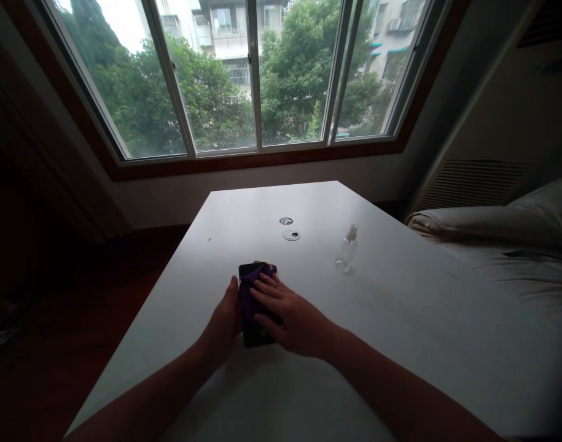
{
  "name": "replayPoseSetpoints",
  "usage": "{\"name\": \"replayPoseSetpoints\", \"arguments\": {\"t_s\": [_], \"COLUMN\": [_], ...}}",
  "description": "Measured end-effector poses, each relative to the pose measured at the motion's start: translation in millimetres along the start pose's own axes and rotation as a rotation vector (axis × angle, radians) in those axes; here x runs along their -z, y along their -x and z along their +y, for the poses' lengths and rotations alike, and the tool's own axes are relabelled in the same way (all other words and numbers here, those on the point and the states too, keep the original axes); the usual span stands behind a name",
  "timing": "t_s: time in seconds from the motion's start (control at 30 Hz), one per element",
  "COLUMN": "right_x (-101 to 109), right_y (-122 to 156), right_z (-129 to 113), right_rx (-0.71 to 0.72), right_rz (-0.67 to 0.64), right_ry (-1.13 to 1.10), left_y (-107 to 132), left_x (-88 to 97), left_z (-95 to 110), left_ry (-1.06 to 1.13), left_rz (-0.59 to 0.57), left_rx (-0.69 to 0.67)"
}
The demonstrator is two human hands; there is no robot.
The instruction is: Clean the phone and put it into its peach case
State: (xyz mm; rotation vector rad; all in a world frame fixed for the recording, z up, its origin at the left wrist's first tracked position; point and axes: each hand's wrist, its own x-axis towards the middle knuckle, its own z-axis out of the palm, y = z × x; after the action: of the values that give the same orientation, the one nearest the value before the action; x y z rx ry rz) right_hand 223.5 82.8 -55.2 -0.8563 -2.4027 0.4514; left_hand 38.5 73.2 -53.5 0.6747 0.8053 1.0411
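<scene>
Head view, looked mid-wipe: clamped left hand (224,322) on phone (253,337) edge, pressed purple cloth (253,283) down under flat right hand (290,320).

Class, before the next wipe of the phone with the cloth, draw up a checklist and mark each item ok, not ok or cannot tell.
1. Phone steadied: left hand holds its left edge. Ok.
2. Purple cloth lies between right hand and phone. Ok.
3. Phone flat on the table, away from its edges. Ok.
4. Spray bottle upright, apart from both hands. Ok.
5. Screen clean: covered and dark. Cannot tell.
</scene>
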Motion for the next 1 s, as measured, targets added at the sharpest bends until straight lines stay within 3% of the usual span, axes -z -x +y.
{"name": "replayPoseSetpoints", "arguments": {"t_s": [0.2, 0.5, 0.63, 0.8, 1.0], "right_x": [-6.2, 0.5, -1.0, -7.9, -9.5], "right_y": [-0.5, -1.6, -3.2, -5.2, -4.8], "right_z": [4.7, -11.3, -10.2, 2.0, 18.2], "right_rx": [-0.033, 0.223, 0.258, 0.138, -0.041], "right_rz": [-0.06, -0.214, -0.2, -0.053, 0.049], "right_ry": [0.099, 0.025, 0.012, 0.131, 0.101], "left_y": [-3.7, -4.7, -5.5, -6.8, -2.7], "left_x": [4.7, 13.8, 15.0, 17.3, 14.1], "left_z": [-10.7, -5.5, -3.2, -9.3, -13.3], "left_ry": [-0.084, -0.014, -0.015, -0.039, -0.15], "left_rz": [0.024, 0.109, 0.111, 0.093, 0.098], "left_rx": [-0.035, 0.08, 0.027, -0.064, -0.049]}}
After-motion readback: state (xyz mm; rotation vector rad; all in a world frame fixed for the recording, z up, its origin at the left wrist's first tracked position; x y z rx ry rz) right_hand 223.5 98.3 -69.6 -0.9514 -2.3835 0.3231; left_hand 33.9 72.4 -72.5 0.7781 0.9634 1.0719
